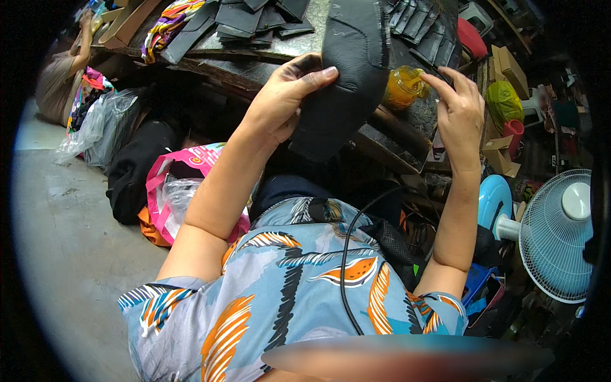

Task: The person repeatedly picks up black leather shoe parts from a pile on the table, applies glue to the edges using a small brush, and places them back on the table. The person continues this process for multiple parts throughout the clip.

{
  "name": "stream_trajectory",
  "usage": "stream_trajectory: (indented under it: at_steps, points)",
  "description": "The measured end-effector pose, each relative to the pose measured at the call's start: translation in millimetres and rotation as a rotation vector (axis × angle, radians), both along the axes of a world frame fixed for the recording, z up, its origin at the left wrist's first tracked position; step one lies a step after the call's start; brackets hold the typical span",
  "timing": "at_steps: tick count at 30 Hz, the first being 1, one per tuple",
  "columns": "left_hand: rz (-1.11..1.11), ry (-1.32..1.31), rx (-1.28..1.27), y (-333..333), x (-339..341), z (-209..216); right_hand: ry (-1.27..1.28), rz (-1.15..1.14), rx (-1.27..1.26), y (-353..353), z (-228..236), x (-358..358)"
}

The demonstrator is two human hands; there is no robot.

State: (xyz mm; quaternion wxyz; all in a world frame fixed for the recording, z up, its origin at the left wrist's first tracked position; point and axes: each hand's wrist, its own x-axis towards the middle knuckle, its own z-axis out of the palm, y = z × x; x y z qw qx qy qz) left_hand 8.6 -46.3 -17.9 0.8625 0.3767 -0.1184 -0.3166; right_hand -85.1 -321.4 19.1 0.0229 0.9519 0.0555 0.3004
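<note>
My left hand (286,95) grips a long black leather-like piece (347,63) by its left edge, thumb on top. The piece has a rounded outline, a frayed right edge and a curved crease or seam line. Right of it stands a clear jar (405,88) with yellow-orange paste inside. My right hand (459,108) is beside the jar, its index fingertip at the jar's opening and the other fingers stretched apart. Whether that fingertip dips into the paste is not clear. Dark stains mark my left fingers.
Flat black pieces (248,22) lie stacked on the worktable, more (420,25) at its right. A pink bag (181,169) and black cloth (137,169) lie at left. Another person (60,83) is at far left. A fan (557,235) stands at right; a black cable (344,267) crosses my front.
</note>
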Motion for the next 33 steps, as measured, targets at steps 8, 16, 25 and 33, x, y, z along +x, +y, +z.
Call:
stream_trajectory:
  at_steps: [8, 16, 25, 33]
  points:
    - [-0.004, -0.114, 0.001, -2.2, -7.0, 7.3, 0.238, 0.346, 0.835, 22.7, 3.3, -18.1]
    - [0.051, -0.138, -0.066, -6.7, -13.3, 13.1, 0.419, 0.537, 1.473, 53.9, -9.3, -3.9]
    - [0.092, -0.134, -0.103, -6.9, -11.0, 12.2, 0.253, 0.591, 0.793, 59.4, -2.4, -15.7]
    - [0.087, -0.209, -0.113, -9.8, -15.3, 17.0, 0.095, 0.472, 0.772, 53.5, 5.0, -11.6]
